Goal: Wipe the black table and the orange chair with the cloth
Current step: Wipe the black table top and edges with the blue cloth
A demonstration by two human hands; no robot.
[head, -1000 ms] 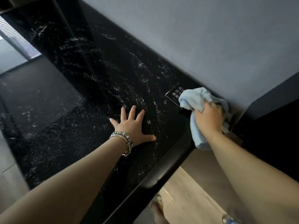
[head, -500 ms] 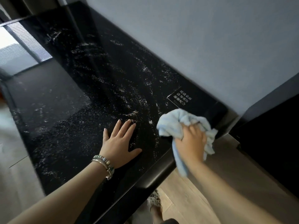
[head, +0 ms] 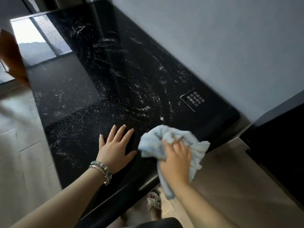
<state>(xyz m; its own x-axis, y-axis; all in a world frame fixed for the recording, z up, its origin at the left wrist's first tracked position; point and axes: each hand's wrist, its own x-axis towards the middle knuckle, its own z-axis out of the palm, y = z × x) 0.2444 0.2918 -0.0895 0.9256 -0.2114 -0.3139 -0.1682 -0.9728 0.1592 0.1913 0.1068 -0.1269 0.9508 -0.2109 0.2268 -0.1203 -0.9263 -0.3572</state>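
Right hand (head: 176,159) has its fingers curled tight round the bunched blue cloth (head: 166,139), pressing it on the black surface (head: 115,79) at the near edge, w/ a tail of cloth hanging off. Left hand (head: 115,148) lies just beside it, flat, fingers spread, holding nothing. The surface's long axis runs from this near-right end away to the far left. The white-streaked stretch lies that way, so the next strokes prob. go forward-left (left hand sits in that path). Orange chair (head: 11,58) is only a blurred sliver at far left, well apart from the cloth.
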